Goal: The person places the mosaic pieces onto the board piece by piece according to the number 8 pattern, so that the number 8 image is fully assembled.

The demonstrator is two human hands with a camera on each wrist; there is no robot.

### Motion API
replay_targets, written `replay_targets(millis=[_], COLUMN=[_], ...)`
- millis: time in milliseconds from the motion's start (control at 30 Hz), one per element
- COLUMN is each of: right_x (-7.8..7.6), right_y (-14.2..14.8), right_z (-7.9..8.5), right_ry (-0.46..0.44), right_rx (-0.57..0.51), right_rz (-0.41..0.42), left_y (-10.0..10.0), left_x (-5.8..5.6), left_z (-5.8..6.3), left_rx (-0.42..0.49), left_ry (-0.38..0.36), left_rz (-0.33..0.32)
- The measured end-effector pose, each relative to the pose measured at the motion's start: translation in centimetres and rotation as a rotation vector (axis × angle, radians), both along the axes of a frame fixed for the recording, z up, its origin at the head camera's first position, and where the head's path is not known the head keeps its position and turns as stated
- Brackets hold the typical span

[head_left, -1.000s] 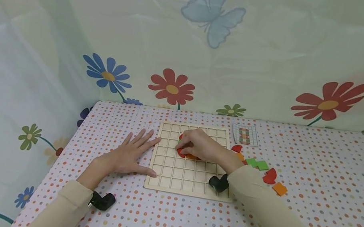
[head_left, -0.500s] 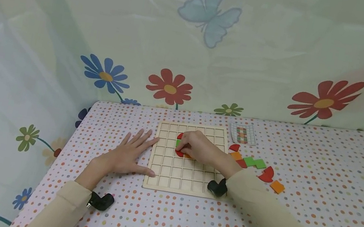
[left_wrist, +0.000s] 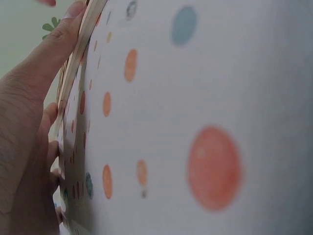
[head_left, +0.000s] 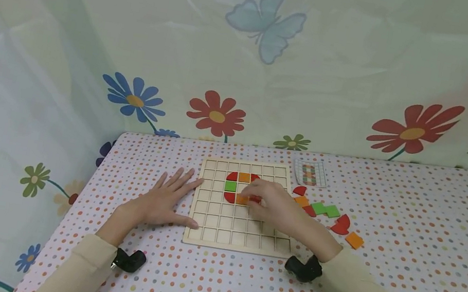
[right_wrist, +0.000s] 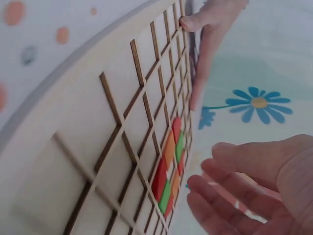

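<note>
A square wooden grid board (head_left: 211,221) lies on the table. Near its middle, red quarter-round tiles (head_left: 229,197), orange tiles (head_left: 244,177) and a green tile (head_left: 230,186) sit in cells around an uncovered one. My right hand (head_left: 272,206) hovers over the right part of this group and covers some of it. In the right wrist view its fingers (right_wrist: 230,188) are loosely bent and apart from the thumb, with nothing between them, and another green tile (right_wrist: 165,196) shows. My left hand (head_left: 164,204) lies spread at the board's left edge, thumb and a fingertip touching the rim.
Right of the board lie loose tiles: red pieces (head_left: 341,224), green pieces (head_left: 325,209) and orange pieces (head_left: 354,240). A small printed pattern card (head_left: 310,174) lies by the board's upper right corner. A dotted cloth (head_left: 209,288) covers the table; a flowered curtain (head_left: 344,82) hangs behind.
My right hand has moved right from the left side of the tile group, uncovering the green, orange and red tiles there. Its fingers have loosened. My left hand stays in place.
</note>
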State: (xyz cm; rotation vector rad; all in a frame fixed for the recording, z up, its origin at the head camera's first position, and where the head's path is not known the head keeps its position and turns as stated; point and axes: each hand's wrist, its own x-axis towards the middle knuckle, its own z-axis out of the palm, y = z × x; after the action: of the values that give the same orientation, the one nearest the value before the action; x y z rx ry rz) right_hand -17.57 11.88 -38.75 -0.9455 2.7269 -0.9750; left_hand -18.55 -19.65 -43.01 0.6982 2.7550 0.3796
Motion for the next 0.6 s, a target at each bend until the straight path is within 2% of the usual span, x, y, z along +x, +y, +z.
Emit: replay_targets(millis=[133,367,433,600], right_x=[1.5,3.4,3.7,4.5], right_y=[3.1,10.4,12.5,16.2], right_z=[0.5,-0.6,-1.2,-2.5], right_ry=[0.004,0.043,0.056,0.015], right_rx=[0.014,0.061,0.086,0.127], right_rz=[-0.078,-0.324,-0.36,-0.423], left_y=[0.0,0.2,0.2,0.0], left_x=[0.0,0.0,0.0,0.0], left_z=[-0.1,0.1,0.2,0.0], left_rx=[0.003,-0.001,0.001,-0.003], left_ry=[0.011,0.015,0.01,0.004], left_rz=[-0.002,-0.001,0.0,0.002])
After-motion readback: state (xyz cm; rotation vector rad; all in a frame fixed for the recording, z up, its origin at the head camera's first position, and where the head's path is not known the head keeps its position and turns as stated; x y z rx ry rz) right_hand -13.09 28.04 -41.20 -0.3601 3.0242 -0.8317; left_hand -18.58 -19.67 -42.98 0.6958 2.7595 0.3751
